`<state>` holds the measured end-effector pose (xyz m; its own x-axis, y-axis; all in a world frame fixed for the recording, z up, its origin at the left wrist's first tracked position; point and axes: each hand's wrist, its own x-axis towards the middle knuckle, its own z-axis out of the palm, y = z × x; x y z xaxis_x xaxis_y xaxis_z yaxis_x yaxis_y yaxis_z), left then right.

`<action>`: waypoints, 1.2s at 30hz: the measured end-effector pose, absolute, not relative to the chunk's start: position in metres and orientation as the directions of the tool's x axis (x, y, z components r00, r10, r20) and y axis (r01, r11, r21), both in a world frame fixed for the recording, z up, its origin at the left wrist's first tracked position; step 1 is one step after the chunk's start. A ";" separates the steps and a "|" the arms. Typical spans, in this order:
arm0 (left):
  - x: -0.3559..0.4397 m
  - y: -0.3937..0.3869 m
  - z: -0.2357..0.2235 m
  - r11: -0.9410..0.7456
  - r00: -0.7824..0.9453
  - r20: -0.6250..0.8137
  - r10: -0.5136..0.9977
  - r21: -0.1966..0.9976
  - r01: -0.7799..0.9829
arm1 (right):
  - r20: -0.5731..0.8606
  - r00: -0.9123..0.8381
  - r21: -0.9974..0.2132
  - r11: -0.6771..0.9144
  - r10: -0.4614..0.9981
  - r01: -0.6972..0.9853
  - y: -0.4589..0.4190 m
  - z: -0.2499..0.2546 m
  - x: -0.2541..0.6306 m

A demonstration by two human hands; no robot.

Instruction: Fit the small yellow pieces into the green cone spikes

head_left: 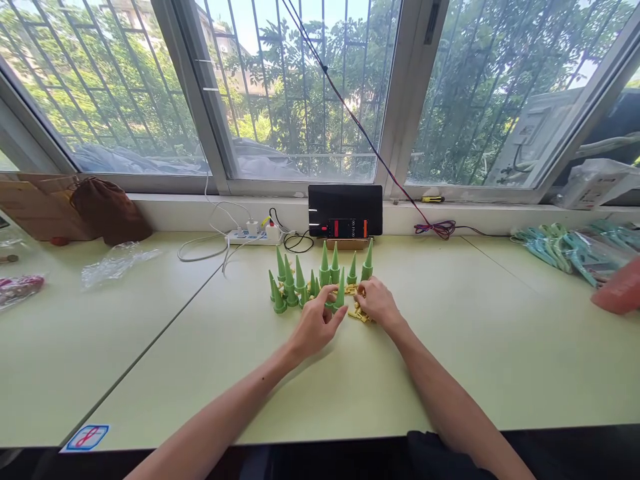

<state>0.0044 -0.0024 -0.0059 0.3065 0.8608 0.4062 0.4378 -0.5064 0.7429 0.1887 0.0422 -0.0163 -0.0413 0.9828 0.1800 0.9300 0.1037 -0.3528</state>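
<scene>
Several green cone-shaped spikes (325,263) with wider collars stand upright in a cluster on the table. My left hand (314,325) is at the near side of the cluster, with thumb and index finger curved around the base of one green spike (341,288), whose tip points up. To its right, my right hand (379,301) reaches down with fingertips pinched together at a loose pile of small yellow plastic pieces (361,315). The fingers partly hide the piece there. More yellow pieces lie between the spikes.
Behind the spikes, a phone (347,228) showing a timer leans on a black tablet-like panel (345,197). A power strip (247,237) with cables lies left of it. Green-blue plastic items (555,247) and a red bag (620,287) are at right; a brown bag (113,210) is at left.
</scene>
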 end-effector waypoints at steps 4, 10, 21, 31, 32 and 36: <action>0.005 -0.001 -0.007 -0.409 0.317 0.322 0.892 0.874 0.262 | 0.183 -0.056 -0.327 0.114 0.981 0.938 0.042 -0.016 0.186; 0.006 0.000 -0.003 -0.292 0.440 0.283 0.852 0.955 -0.048 | 0.199 -0.045 -0.356 0.114 0.979 0.928 0.039 -0.011 0.184; 0.005 -0.002 0.009 -0.070 0.463 0.184 0.867 0.965 -0.253 | 0.503 -0.012 -0.602 0.360 0.864 0.713 0.036 -0.008 0.178; 0.004 0.000 0.010 0.058 0.434 0.164 0.886 0.889 -0.454 | 0.577 0.050 -0.697 0.460 0.815 0.549 0.019 0.006 0.168; 0.004 0.000 0.011 0.062 0.421 0.158 0.893 0.885 -0.462 | 0.563 0.057 -0.713 0.449 0.825 0.539 0.017 0.007 0.168; 0.007 0.001 0.008 0.030 0.365 0.143 0.920 0.903 -0.428 | 0.527 0.032 -0.702 0.414 0.849 0.580 0.019 0.003 0.168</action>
